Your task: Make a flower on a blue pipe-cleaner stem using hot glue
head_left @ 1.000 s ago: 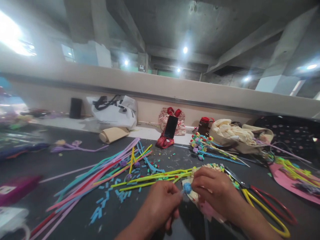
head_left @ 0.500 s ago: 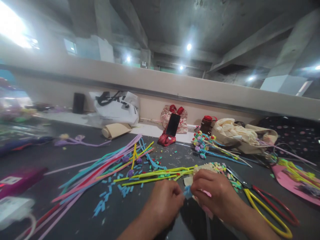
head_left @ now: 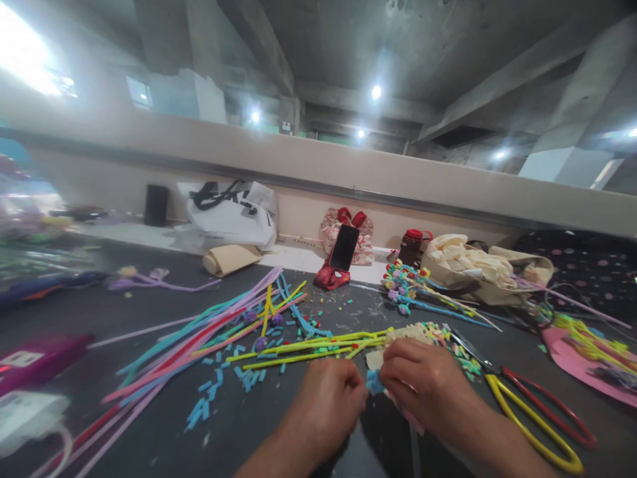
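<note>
A small fuzzy blue pipe cleaner piece (head_left: 374,382) sits between my two hands. My right hand (head_left: 430,378) has its fingers closed on it from the right. From the other side, my left hand (head_left: 331,395) pinches with its fingertips close to the blue piece; what it grips is hidden. Something pale pink (head_left: 414,422) shows partly under my right palm. Yellow-green pipe cleaners (head_left: 308,348) lie just beyond my hands, their ends by a cream-coloured clump (head_left: 411,334). Cut blue bits (head_left: 202,406) are scattered left of my left hand.
Scissors with red and yellow handles (head_left: 535,418) lie at the right. Long coloured pipe cleaners (head_left: 189,345) spread across the left. Farther back are a propped phone (head_left: 345,246), a pipe cleaner flower bunch (head_left: 401,292), a white bag (head_left: 233,216) and a cloth bag (head_left: 478,269).
The pink thing under my right hand shows less than before, and the blue piece has turned slightly. Both hands stay almost where they were.
</note>
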`<state>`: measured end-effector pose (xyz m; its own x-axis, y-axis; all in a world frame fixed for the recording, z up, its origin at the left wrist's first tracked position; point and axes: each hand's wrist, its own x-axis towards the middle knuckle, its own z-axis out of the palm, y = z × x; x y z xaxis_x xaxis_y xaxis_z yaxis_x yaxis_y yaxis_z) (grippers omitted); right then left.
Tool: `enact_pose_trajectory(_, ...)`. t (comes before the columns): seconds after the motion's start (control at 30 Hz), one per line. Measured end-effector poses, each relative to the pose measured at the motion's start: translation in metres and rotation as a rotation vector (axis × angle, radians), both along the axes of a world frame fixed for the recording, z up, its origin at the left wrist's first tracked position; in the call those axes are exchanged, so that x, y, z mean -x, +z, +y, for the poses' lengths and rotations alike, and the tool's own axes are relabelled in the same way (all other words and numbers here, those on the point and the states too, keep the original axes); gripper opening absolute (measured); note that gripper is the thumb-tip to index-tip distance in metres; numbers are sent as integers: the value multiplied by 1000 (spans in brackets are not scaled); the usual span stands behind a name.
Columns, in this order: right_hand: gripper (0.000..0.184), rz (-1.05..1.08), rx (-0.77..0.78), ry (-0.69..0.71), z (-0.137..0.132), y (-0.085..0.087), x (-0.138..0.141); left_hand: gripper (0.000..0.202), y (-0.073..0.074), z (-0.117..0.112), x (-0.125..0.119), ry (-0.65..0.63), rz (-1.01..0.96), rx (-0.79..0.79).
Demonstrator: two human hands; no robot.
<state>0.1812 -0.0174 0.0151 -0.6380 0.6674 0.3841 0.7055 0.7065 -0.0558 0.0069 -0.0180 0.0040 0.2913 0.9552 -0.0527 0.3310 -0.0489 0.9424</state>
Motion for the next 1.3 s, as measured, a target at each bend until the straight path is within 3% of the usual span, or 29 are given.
enact_pose_trajectory(0.23,20,-14,-37,18,0,-3,1,17,3,0,0,-17,14,-8)
enact_pose_trajectory(0.4,21,-9,-41,9,0,-7,1,15,5,1,1,-58,201,3)
enact_pose_trajectory(0.57,19,168,7,30,-3,9,-7,19,4,3,2,-44,271,-29)
enact_pose_trajectory(0.73,25,410,175,-97,-7,25,-13,23,5,1,4,-6,263,-148)
enact_pose_trajectory(0.87,54,406,376,-44,-8,22,-7,25,8,-3,4,-26,220,-224)
enact_pose_trajectory(0.97,60,383,427,11,-7,18,-2,24,10,-6,3,-62,203,-233)
enact_pose_trajectory(1.3,22,330,433,-5,-9,17,1,23,5,-7,0,-87,66,-167)
